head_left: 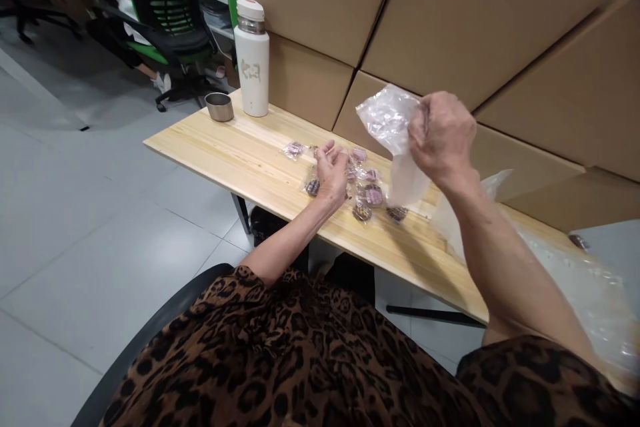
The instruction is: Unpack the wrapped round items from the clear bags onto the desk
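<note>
Across the upper right of the frame cardboard boxes (450, 7) wall in the wooden bench (235, 147). Right of centre, the right hand (443, 137) is clenched on a clear plastic bag (393, 133), thin, limp and probably slippery, best pinched at its mouth. Below centre, the left hand (331, 173) rests loosely curled on small wrapped sweets (367, 193). A white flask (251, 60) and a metal cup (220, 107) stand upper left, clear of both.

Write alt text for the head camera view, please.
A seated person's right hand holds up a clear plastic bag while the left hand rests on small wrapped items scattered on a wooden table; a white flask stands behind.
</note>
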### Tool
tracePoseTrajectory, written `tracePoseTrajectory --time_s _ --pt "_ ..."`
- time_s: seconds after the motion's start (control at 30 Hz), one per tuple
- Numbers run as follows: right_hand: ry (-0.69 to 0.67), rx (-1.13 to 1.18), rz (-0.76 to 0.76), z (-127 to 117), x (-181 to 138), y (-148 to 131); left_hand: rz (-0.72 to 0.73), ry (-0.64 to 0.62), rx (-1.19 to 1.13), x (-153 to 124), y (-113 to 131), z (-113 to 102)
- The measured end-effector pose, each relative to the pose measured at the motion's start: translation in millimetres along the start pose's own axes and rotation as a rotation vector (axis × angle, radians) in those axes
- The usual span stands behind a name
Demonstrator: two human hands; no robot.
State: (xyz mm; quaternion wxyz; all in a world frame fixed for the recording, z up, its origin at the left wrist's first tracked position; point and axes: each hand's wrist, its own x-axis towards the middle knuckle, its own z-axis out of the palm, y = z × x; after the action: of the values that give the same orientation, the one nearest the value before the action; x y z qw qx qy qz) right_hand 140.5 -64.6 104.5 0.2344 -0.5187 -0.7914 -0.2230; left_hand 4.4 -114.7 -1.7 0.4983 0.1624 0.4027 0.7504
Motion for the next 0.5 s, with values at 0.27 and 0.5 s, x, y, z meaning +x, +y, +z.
tracePoseTrajectory --time_s 0.27,0.5 --pt "-0.083 -0.049 -0.061 -37 39 -14 0.275 -0.142 0.394 2 -9 -19" --pt "0.023 -0.034 -0.021 -78 51 3 0.253 -0.086 0.508 8 -12 -29"
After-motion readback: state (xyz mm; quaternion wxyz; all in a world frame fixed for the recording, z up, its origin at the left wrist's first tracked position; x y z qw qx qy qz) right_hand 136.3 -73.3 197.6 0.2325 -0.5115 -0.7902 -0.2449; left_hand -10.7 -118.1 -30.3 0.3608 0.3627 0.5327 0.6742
